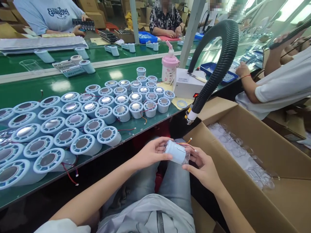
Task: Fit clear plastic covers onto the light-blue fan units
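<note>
Above my lap, my left hand [159,150] grips one end of a light blue cylindrical housing [176,152]. Red and yellow wires with small white plugs trail from it. My right hand [200,163] has its fingers closed around a clear plastic piece [186,158] at the housing's other end; whether that piece is fully seated I cannot tell. Beside my hands, on the green bench, stand many similar blue housings [108,135] in rows, with round grey or shiny discs on top and some wires hanging out.
A black flexible hose [224,55] arches from a white box [187,82], its nozzle above my hands. At right, an open carton [243,113] holds clear plastic parts [240,145]. A pink-lidded cup [170,68] stands on the bench. Other people work across the bench and at right.
</note>
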A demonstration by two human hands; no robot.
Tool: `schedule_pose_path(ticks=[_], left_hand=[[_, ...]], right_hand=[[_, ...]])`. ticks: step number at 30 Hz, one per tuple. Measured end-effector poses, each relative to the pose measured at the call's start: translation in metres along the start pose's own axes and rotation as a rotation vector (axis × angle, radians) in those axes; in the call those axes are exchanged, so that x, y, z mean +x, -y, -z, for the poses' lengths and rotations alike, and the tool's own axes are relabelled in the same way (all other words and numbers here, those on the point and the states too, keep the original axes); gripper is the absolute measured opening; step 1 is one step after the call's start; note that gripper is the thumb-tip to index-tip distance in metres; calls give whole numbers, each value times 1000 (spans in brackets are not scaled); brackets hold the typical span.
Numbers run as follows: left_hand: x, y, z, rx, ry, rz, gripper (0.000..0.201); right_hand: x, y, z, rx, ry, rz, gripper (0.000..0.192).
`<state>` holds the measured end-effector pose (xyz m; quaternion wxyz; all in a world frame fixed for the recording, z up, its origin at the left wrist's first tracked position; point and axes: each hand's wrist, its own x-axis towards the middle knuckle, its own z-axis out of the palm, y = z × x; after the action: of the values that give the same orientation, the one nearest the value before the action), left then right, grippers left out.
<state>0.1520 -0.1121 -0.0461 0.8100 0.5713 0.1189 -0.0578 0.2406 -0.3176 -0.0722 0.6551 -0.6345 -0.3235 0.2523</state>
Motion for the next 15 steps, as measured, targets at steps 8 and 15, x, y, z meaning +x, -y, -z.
schedule_pose_path(ticks=[8,15], left_hand=[[-32,-7,5,43,-56,-77,49],[-89,-19,0,66,-253,-205,50]], right_hand=[[-19,9,24,-61,-154,60,31],[-23,2,22,122,-240,-139,24]])
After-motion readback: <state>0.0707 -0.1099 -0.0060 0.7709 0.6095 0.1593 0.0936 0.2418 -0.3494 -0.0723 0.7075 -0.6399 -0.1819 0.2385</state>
